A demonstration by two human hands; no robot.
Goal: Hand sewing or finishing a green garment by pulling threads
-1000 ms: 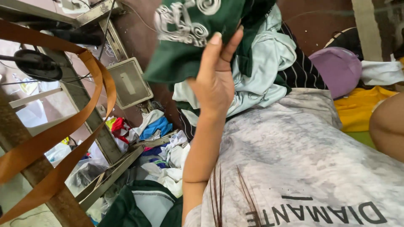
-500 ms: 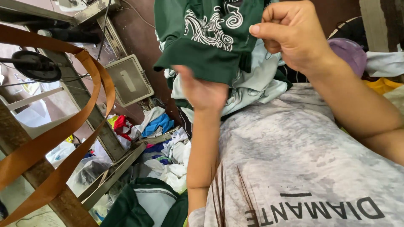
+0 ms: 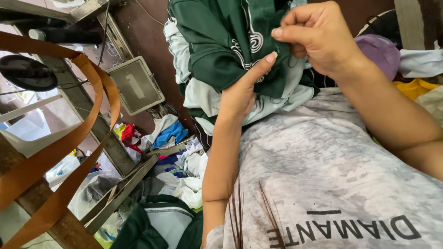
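A dark green garment (image 3: 217,41) with white curly printing hangs at the top centre over a pale mint cloth (image 3: 203,99). My left hand (image 3: 242,90) reaches up from below, its fingers pressed against the green fabric's lower edge. My right hand (image 3: 318,37) comes in from the right and pinches the green garment between thumb and fingers. Both hands hold it above my lap, which a mottled grey printed shirt (image 3: 332,180) covers.
An orange belt (image 3: 60,157) loops over a metal frame (image 3: 110,138) at the left. A grey box (image 3: 136,85) sits on the frame. Cloth scraps (image 3: 175,166) litter the floor below. A purple bag (image 3: 380,53) and yellow cloth (image 3: 410,87) lie at the right.
The green garment has dropped lower and nearer. My right hand came in and now pinches its edge, while my left hand slid from behind the fabric to its lower edge.
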